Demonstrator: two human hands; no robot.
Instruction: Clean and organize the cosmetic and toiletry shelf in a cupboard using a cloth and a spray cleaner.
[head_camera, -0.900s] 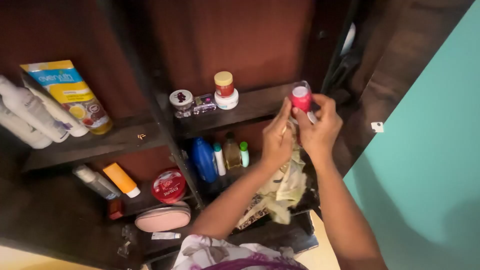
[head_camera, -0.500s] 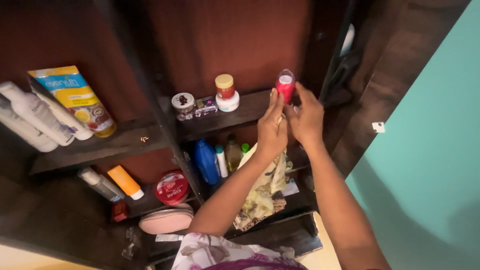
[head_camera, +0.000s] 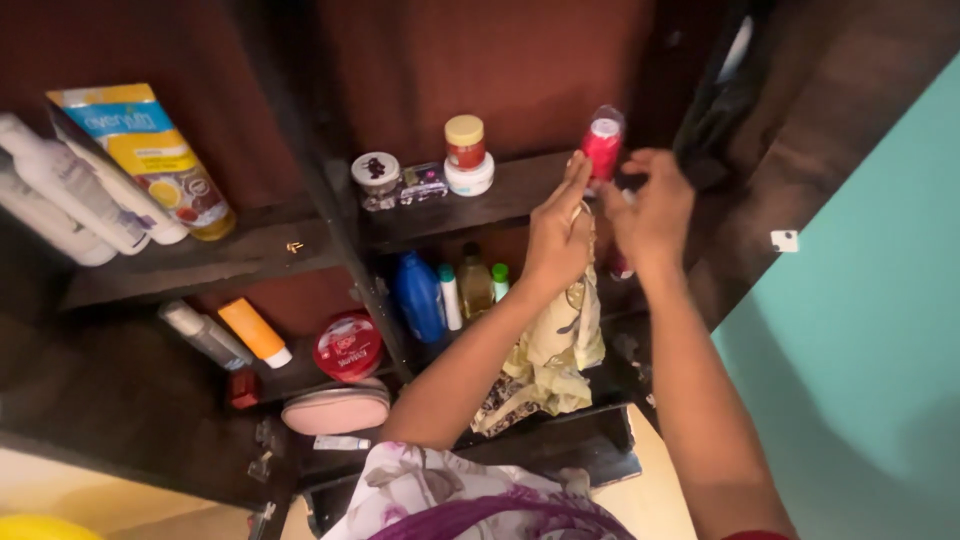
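Note:
A small red bottle with a clear cap (head_camera: 603, 146) stands at the right end of the upper dark wooden shelf (head_camera: 510, 200). My left hand (head_camera: 558, 236) reaches up with its fingertips against the bottle's left side. A yellowish patterned cloth (head_camera: 556, 352) is pinched in that hand and hangs down from it. My right hand (head_camera: 655, 205) hovers just right of the bottle, fingers spread, holding nothing.
The same shelf holds a yellow-lidded jar stacked on a white one (head_camera: 467, 155) and a small dark-topped jar (head_camera: 375, 175). Below stand a blue bottle (head_camera: 415, 295), a red tin (head_camera: 347, 347), an orange tube (head_camera: 255, 332) and a pink pouch (head_camera: 335, 410). A teal wall (head_camera: 860, 330) is at the right.
Both hands lifted the red bottle from chest height up onto the upper shelf. My right hand has let go of it and drawn slightly right.

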